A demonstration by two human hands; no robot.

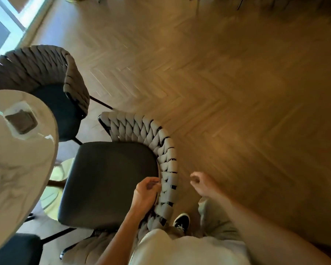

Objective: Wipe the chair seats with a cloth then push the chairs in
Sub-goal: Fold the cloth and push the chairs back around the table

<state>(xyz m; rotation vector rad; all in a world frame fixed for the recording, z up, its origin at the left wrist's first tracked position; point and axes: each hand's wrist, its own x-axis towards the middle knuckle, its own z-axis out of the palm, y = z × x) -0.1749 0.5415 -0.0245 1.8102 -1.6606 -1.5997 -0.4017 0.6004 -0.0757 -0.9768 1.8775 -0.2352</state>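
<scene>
Gripping the chair (111, 180) backrest, left hand (144, 196).

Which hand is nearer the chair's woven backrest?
Left. The left hand is at the inner side of the woven backrest, fingers against it. The right hand hangs over the floor outside it, apart.

Single head view, wide-angle, looked steeply down from above. Chair (111, 180) sat close below centre, counter (17, 169) at left edge, floor (237, 92) filling the right. Both forearms entered from the bottom. Frame blurred.
</scene>
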